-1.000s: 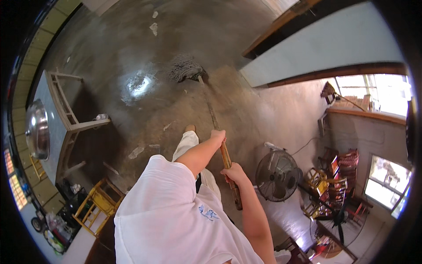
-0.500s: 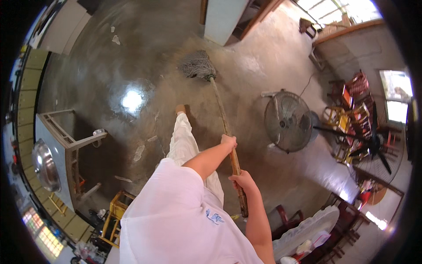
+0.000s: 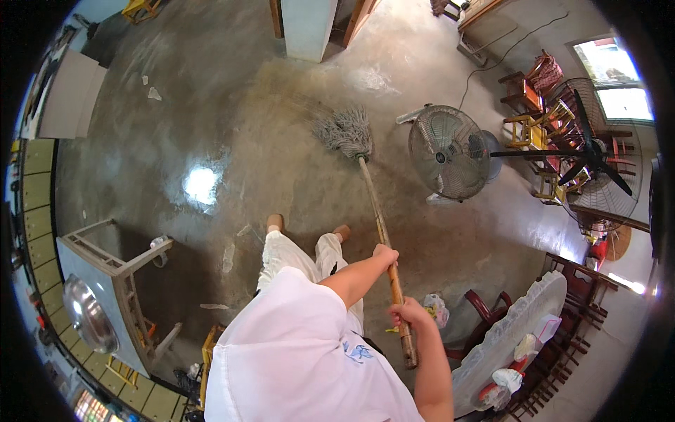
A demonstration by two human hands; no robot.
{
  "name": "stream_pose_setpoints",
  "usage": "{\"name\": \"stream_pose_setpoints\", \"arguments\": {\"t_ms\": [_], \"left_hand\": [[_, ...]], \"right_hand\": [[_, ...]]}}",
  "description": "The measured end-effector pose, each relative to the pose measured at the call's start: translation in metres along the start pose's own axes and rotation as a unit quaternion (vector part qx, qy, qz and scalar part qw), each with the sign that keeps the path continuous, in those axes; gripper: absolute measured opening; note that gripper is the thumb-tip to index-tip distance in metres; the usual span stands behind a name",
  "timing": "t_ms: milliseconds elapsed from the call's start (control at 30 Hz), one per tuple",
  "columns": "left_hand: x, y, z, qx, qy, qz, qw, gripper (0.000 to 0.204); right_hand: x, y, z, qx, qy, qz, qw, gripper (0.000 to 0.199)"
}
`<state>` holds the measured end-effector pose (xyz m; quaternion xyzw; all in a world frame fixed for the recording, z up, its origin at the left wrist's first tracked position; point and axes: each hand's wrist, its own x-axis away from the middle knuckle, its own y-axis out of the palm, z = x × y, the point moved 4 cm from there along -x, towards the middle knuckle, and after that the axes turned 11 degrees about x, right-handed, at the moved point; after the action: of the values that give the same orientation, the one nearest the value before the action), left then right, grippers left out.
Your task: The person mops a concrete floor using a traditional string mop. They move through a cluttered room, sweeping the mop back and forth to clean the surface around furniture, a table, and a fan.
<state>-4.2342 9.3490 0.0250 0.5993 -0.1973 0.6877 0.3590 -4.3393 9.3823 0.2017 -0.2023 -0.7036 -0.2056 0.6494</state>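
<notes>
I hold a long wooden mop handle with both hands. My left hand grips it higher up the shaft, my right hand grips it near the butt end. The grey string mop head lies spread on the wet concrete floor ahead of my feet, close to a standing floor fan. I wear a white shirt and light trousers, and my two feet stand side by side behind the mop.
A round floor fan stands right of the mop head, its cord running to the far wall. A grey table with a metal bowl is at left. A covered table and dark wooden chairs are at lower right. A pillar stands ahead.
The view has swung so the fan and pillar are now closer ahead. The mop head has moved rightward over the floor toward the fan, with both hands still on the handle.
</notes>
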Motion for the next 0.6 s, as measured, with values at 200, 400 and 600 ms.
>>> {"name": "stream_pose_setpoints", "arguments": {"t_ms": [200,400,600], "left_hand": [[0.009,-0.078,0.046,0.0,0.04,-0.011,0.999,0.012],[-0.002,-0.22,0.088,0.083,0.076,-0.016,0.994,0.011],[0.026,-0.363,0.107,0.132,0.089,0.048,0.986,0.009]], "right_hand": [[0.024,0.067,-0.082,0.06,-0.003,-0.018,0.998,0.021],[0.029,0.171,-0.17,0.217,-0.037,-0.026,0.975,0.018],[0.006,0.263,-0.218,0.332,-0.068,-0.092,0.936,0.021]]}}
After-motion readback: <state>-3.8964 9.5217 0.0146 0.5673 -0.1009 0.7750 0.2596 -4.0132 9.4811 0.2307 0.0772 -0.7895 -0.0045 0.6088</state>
